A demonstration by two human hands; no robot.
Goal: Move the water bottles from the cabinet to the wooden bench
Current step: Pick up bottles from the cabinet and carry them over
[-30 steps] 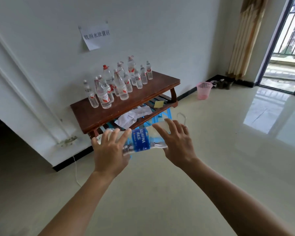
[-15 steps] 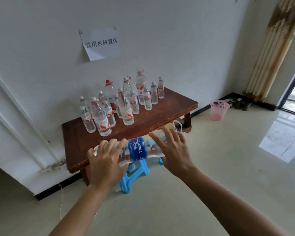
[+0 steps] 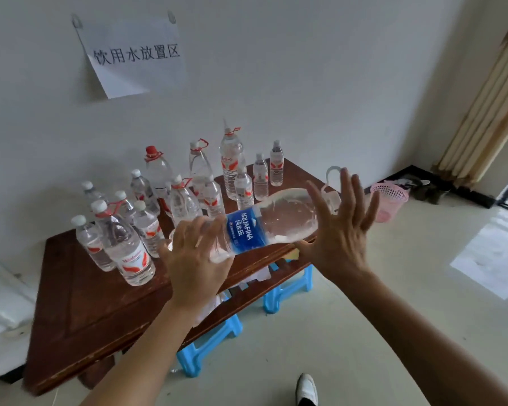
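While the left hand is curling its fingers over the base end of the large Aquafina bottle, the right hand is bracing the neck end. Its fingers are spread wide and straight, and its thumb is reaching underneath. Between the two hands the bottle is lying on its side and tilting, its neck end higher and pointing right. Its blue label is facing up, and a pale carry loop is showing above the right fingers. The bottle is hanging over the front edge of the wooden bench; whether it is touching the wood cannot be told.

Behind it, a cluster of standing bottles with red-and-white labels is crowding the back and left of the bench top, all upright. Blue plastic stools are sitting under the bench's front edge.

A paper sign with printed characters is hanging on the white wall above. A pink basket is standing on the floor to the right, near a striped curtain. A white shoe is showing at the bottom edge.
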